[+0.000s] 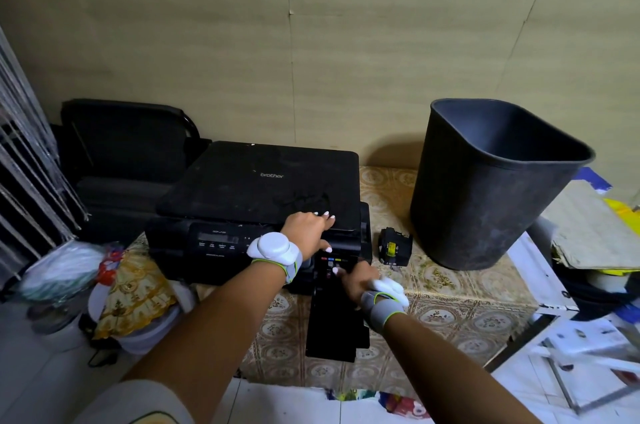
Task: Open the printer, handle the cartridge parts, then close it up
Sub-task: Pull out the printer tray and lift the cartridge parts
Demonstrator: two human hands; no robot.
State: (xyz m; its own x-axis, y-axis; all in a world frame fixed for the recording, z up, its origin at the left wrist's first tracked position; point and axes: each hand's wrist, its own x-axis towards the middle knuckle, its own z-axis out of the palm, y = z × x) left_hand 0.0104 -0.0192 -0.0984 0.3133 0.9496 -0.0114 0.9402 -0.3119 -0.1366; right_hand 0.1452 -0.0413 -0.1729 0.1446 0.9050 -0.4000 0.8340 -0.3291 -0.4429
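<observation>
Printer (256, 188) | left hand (306, 228) flat on lid (fingers spread) | right hand (358, 280) fingers curled at cartridge bay (332, 262)

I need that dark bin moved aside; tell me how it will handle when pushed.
The bin looks empty, so it is probably light and easy to slide. It is tall and narrows toward its base, so a push near the rim may tip it. The patterned tablecloth underneath could bunch.

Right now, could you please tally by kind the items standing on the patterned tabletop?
Printer: 1, the black Brother printer
Ink cartridge: 1, the loose black ink cartridge beside the printer
Waste bin: 1, the black waste bin
Total: 3
</observation>
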